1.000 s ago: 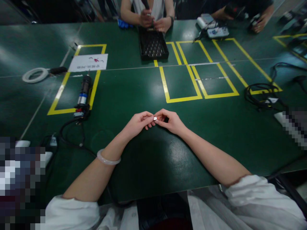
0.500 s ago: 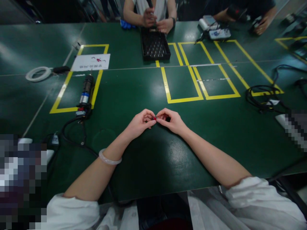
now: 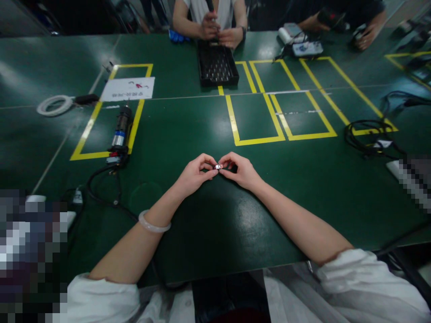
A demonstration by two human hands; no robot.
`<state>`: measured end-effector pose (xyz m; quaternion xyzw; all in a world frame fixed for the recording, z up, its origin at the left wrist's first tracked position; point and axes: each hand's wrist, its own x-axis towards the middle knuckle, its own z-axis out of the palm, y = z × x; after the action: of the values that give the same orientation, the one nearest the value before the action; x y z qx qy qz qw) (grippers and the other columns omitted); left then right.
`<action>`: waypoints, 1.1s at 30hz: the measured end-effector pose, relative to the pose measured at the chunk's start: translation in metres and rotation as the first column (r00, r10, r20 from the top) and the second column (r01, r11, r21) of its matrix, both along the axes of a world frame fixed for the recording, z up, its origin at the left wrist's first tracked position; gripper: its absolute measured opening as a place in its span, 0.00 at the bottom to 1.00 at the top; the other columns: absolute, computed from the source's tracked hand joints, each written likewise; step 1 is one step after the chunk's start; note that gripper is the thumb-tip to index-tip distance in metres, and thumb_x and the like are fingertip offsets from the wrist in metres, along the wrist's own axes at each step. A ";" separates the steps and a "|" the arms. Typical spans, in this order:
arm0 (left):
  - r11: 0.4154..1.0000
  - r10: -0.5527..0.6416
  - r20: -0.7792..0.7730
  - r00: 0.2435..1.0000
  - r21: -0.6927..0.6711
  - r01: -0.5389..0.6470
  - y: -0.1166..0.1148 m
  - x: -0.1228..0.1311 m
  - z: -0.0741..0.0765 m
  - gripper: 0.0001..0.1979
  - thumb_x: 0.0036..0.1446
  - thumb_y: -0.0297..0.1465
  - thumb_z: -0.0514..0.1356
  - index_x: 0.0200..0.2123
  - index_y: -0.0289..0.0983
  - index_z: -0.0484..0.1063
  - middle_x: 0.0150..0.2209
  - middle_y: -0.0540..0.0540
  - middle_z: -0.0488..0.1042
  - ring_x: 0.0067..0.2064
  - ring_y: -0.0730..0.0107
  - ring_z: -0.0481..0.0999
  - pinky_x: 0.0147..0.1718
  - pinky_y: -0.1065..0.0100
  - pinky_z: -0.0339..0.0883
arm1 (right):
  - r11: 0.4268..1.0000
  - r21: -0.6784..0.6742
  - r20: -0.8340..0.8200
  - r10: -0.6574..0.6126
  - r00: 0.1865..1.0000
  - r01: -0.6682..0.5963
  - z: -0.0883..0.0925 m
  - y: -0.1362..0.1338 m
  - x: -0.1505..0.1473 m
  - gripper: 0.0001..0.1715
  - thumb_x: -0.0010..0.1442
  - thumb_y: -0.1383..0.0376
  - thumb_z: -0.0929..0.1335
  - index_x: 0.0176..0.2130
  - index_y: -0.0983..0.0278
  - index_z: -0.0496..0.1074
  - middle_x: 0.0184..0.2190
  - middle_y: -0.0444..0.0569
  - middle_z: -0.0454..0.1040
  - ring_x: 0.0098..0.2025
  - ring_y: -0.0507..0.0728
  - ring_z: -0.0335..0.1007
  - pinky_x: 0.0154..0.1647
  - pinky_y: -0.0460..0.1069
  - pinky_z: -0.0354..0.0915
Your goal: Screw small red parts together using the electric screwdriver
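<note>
My left hand and my right hand meet fingertip to fingertip over the green table. Both pinch one tiny part, shiny metal with a bit of red; it is too small to name more exactly. The fingers of each hand are curled and closed on it. A pale bangle sits on my left wrist. My forearms rest on the table near its front edge.
A black tray lies at the far side, where another person's hands work. A cylindrical tool with a black cable lies in a yellow-taped box at left. A white ring, a paper sheet and coiled cables are around.
My hands stay together in the same spot. The small part has been turned between the fingertips: its shiny side shows now, where half a second ago it looked red.
</note>
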<state>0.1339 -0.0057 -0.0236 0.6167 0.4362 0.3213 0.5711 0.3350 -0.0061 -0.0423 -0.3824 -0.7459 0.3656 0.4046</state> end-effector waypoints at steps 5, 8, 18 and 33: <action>1.000 0.007 -0.028 1.000 0.004 -0.007 0.000 0.000 0.001 0.16 0.53 0.35 0.67 0.41 0.34 0.69 0.40 0.45 0.72 0.41 0.69 0.74 0.32 0.71 0.73 | 0.999 0.031 -0.004 0.010 1.000 -0.010 0.002 -0.001 0.000 0.09 0.58 0.68 0.71 0.41 0.63 0.72 0.37 0.47 0.75 0.38 0.53 0.72 0.37 0.49 0.66; 0.999 -0.026 -0.022 0.999 -0.023 0.025 0.000 -0.001 0.001 0.16 0.54 0.36 0.66 0.42 0.34 0.69 0.38 0.46 0.72 0.39 0.70 0.74 0.33 0.71 0.72 | 0.999 0.029 -0.038 0.021 0.999 -0.020 0.003 -0.003 0.000 0.13 0.59 0.67 0.70 0.46 0.63 0.72 0.38 0.47 0.76 0.37 0.53 0.72 0.37 0.48 0.67; 0.996 -0.083 0.028 0.996 -0.026 0.084 0.001 -0.005 0.002 0.17 0.61 0.40 0.61 0.46 0.34 0.67 0.35 0.47 0.75 0.34 0.72 0.76 0.34 0.70 0.70 | 0.989 -0.145 -0.061 0.003 0.998 -0.012 0.003 -0.003 0.001 0.10 0.65 0.60 0.67 0.41 0.63 0.73 0.32 0.46 0.79 0.31 0.52 0.73 0.35 0.48 0.68; 1.000 0.006 0.018 1.000 -0.012 -0.006 0.000 -0.002 0.000 0.15 0.58 0.35 0.63 0.45 0.35 0.66 0.39 0.46 0.71 0.39 0.72 0.74 0.32 0.73 0.71 | 0.991 -0.130 -0.093 0.005 0.996 -0.018 0.001 -0.002 -0.001 0.10 0.62 0.59 0.70 0.41 0.63 0.72 0.32 0.45 0.76 0.33 0.52 0.71 0.34 0.47 0.66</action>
<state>0.1319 -0.0059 -0.0236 0.6093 0.4347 0.3260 0.5775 0.3341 -0.0084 -0.0412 -0.3863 -0.7029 0.4334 0.4108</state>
